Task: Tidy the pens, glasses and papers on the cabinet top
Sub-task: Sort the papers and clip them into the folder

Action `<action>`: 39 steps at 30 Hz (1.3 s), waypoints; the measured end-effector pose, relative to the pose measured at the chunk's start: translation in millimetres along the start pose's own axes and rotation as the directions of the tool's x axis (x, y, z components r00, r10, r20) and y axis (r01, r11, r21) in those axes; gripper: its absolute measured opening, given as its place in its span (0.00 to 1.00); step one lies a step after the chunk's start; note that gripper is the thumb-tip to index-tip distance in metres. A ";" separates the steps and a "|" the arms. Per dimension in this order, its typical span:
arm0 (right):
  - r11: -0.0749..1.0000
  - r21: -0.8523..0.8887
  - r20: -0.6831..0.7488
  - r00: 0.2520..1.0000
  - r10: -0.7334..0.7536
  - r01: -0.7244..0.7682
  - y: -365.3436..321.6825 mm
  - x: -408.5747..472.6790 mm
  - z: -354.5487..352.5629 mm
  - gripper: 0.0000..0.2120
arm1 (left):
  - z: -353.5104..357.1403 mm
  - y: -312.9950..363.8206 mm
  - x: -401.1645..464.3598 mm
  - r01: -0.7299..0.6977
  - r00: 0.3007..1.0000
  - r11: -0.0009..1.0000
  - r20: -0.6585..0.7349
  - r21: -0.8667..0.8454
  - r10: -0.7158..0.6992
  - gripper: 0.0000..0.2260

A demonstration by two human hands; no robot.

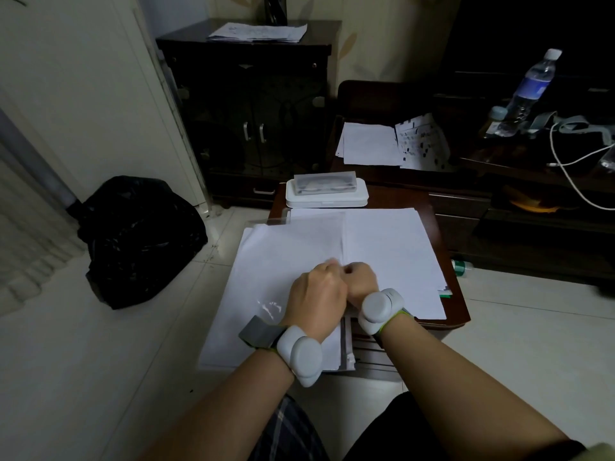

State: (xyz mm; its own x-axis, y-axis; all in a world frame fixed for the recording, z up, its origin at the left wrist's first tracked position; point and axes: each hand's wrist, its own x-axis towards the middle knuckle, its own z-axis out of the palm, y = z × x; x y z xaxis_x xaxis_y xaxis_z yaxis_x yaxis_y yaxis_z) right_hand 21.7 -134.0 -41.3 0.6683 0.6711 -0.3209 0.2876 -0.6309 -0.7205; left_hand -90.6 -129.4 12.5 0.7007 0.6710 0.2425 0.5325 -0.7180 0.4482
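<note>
White papers cover most of the small brown cabinet top. A left stack overhangs the cabinet's left edge, with a clear plastic sleeve under it. My left hand and my right hand meet knuckle to knuckle at the seam between the two stacks, fingers curled onto the paper edges. What the fingertips pinch is hidden. At the far end lies a white case with a clear glasses case on top. No pens show.
A black rubbish bag sits on the floor at left. A dark cabinet with papers on top stands behind. More sheets lie on a dark chair. At right, a low unit holds a water bottle and a white cable.
</note>
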 end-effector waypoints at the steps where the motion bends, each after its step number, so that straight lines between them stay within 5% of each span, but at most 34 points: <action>1: 1.000 -0.003 -0.099 0.995 0.024 -0.025 4.1 -1.4 -8.5 0.18 | 0.9 1.0 -0.3 -0.009 1.000 1.000 0.003 0.011 0.009 0.08; 4: 0.992 -0.056 -0.400 0.913 0.080 -0.112 20.5 -3.1 -35.0 0.13 | 7.2 -2.4 -0.5 0.017 1.000 0.998 0.022 0.052 -0.018 0.10; 7: 0.966 -0.097 -0.540 0.828 0.152 -0.241 35.6 0.5 -51.5 0.22 | 13.6 -2.9 0.0 0.041 0.998 0.997 0.054 0.069 -0.045 0.12; 11: 0.888 -0.082 -0.550 0.764 0.339 -0.453 46.4 -8.1 -67.6 0.39 | 22.4 -4.4 0.7 0.066 0.994 0.995 0.083 0.068 -0.072 0.16; 17: 0.856 -0.060 -0.520 0.748 0.412 -0.514 51.6 -15.3 -74.3 0.46 | 33.1 -6.9 3.5 0.079 0.984 0.995 0.158 0.055 -0.087 0.07; 26: 0.964 0.039 -0.482 0.841 0.247 -0.261 51.3 -23.6 -85.4 0.11 | 43.6 -12.8 -2.0 0.112 0.954 0.991 0.273 0.075 -0.128 0.15; 33: 0.994 -0.055 -0.590 0.806 0.047 -0.099 34.5 -37.6 -84.1 0.11 | 35.5 -9.3 1.5 0.137 0.965 0.990 0.219 0.045 -0.143 0.08; 36: 0.981 0.192 -0.598 0.796 0.092 0.032 25.8 -45.9 -84.6 0.15 | 30.7 -7.3 2.1 0.134 0.971 0.990 0.196 0.036 -0.138 0.08; 39: 0.848 0.512 -0.530 0.827 0.187 0.136 17.7 -56.0 -75.1 0.23 | 27.1 -4.5 1.9 0.147 0.978 0.989 0.145 0.032 -0.150 0.14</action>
State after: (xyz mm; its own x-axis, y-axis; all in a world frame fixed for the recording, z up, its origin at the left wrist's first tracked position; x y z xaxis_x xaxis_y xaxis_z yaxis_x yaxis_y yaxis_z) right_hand 40.9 -212.0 10.1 0.9702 0.2306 -0.0746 -0.0163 -0.2450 -0.9694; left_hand -78.8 -129.9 -12.4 0.6741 0.7372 0.0454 0.6447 -0.6173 0.4509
